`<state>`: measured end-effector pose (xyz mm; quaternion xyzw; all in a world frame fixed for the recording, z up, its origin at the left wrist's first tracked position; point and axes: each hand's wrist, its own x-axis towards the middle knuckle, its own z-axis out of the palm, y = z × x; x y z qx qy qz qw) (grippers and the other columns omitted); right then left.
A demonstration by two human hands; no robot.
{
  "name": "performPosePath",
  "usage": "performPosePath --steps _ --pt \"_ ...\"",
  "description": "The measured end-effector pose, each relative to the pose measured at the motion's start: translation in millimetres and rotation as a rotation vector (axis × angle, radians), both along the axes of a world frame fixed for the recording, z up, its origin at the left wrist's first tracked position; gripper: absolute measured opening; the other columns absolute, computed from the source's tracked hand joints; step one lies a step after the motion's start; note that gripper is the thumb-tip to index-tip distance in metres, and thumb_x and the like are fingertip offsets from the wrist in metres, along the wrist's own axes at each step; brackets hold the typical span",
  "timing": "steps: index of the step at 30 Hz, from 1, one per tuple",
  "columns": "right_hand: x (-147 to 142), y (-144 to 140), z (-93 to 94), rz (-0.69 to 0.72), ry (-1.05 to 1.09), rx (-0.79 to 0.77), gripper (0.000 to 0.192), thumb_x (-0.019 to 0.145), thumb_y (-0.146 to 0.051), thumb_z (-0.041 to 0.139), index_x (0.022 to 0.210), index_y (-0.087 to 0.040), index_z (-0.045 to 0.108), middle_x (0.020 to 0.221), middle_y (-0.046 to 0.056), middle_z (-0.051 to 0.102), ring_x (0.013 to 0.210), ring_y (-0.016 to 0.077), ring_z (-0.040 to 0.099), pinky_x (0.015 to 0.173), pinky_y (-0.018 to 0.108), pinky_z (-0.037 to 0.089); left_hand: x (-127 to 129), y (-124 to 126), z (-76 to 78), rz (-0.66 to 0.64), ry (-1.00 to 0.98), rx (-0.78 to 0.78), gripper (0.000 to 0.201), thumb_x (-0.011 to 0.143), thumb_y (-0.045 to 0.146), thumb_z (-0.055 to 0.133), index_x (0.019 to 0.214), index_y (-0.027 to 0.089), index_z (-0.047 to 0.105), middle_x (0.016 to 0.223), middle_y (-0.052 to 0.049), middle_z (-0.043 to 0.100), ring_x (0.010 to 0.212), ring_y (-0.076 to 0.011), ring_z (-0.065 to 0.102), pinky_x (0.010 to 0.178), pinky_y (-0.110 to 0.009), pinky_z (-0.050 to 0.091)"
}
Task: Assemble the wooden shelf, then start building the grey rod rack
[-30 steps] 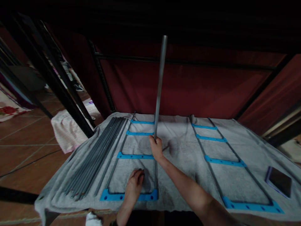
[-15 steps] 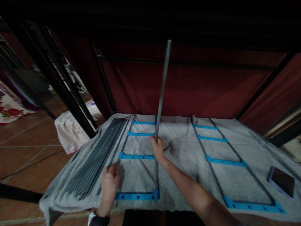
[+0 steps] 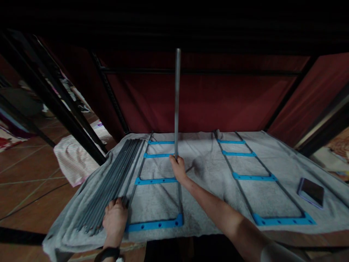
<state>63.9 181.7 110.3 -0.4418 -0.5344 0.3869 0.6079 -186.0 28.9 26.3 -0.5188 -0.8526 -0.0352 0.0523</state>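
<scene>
My right hand [image 3: 178, 169] is closed around a grey metal tube [image 3: 177, 98], which stands nearly upright above the left ladder-like frame. That frame has blue crosspieces [image 3: 155, 181] joined by thin grey side tubes. Low on the left, my left hand [image 3: 116, 216] has its fingers curled on a single metal tube [image 3: 135, 165] lying between the bundle and the frame; the hand covers its near end. Beside this hand lies a bundle of metal tubes [image 3: 113, 182] on the grey cloth [image 3: 201, 193].
A second frame with blue crosspieces [image 3: 255, 177] lies to the right. A phone [image 3: 311, 193] rests near the right edge. Black metal posts [image 3: 68, 105] and a dark red sheet [image 3: 218, 105] enclose the surface. A striped cloth [image 3: 79, 156] hangs at the left.
My left hand has shifted left and down onto the loose tube beside the bundle. The tube in my right hand has gone from tilted to nearly upright. The view has turned slightly right.
</scene>
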Motion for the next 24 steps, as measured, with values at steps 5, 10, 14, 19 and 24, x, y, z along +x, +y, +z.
performPosePath --steps 5,10,14,19,24 --pt "0.8 1.5 -0.1 0.012 -0.002 -0.009 0.040 0.083 -0.051 0.052 0.057 -0.023 0.039 0.050 -0.007 0.034 0.052 0.0107 0.034 0.053 0.026 0.029 1.2 1.5 -0.1 -0.012 0.024 -0.006 0.040 0.097 0.025 0.031 0.115 0.009 0.063 0.105 -0.018 0.060 0.101 -0.0321 0.056 0.081 -0.037 0.043" --pt "2.3 0.9 1.3 0.041 0.003 -0.031 0.039 0.083 -0.051 0.052 0.058 -0.024 0.039 0.051 -0.007 0.032 0.052 0.0106 0.033 0.052 0.026 0.028 0.9 3.6 -3.3 0.011 0.018 0.013 0.037 0.096 0.023 0.032 0.116 0.008 0.058 0.107 -0.017 0.059 0.104 -0.0319 0.055 0.083 -0.036 0.044" --pt "3.5 0.0 1.0 0.055 0.009 -0.045 0.039 0.083 -0.050 0.053 0.059 -0.024 0.039 0.052 -0.007 0.033 0.052 0.0105 0.033 0.052 0.025 0.028 1.4 3.2 0.8 0.071 -0.087 0.026 0.036 0.090 0.021 0.040 0.119 0.006 0.054 0.111 -0.018 0.058 0.109 -0.0330 0.057 0.086 -0.037 0.046" --pt "5.0 1.5 -2.0 0.091 0.011 -0.059 0.041 0.083 -0.054 0.054 0.060 -0.024 0.039 0.052 -0.007 0.033 0.051 0.0108 0.033 0.049 0.025 0.027 7.2 -0.5 5.8 0.169 -0.297 0.081 0.040 0.090 0.027 0.041 0.124 0.010 0.053 0.114 -0.019 0.060 0.101 -0.0325 0.064 0.077 -0.038 0.049" --pt "8.8 2.6 -4.1 0.148 0.003 -0.061 0.040 0.083 -0.055 0.054 0.061 -0.024 0.040 0.051 -0.007 0.034 0.050 0.0106 0.034 0.049 0.025 0.029 12.9 -7.4 -4.7 0.159 -0.423 0.205 0.044 0.093 0.040 0.041 0.123 0.011 0.057 0.113 -0.020 0.065 0.103 -0.0324 0.064 0.081 -0.039 0.050"
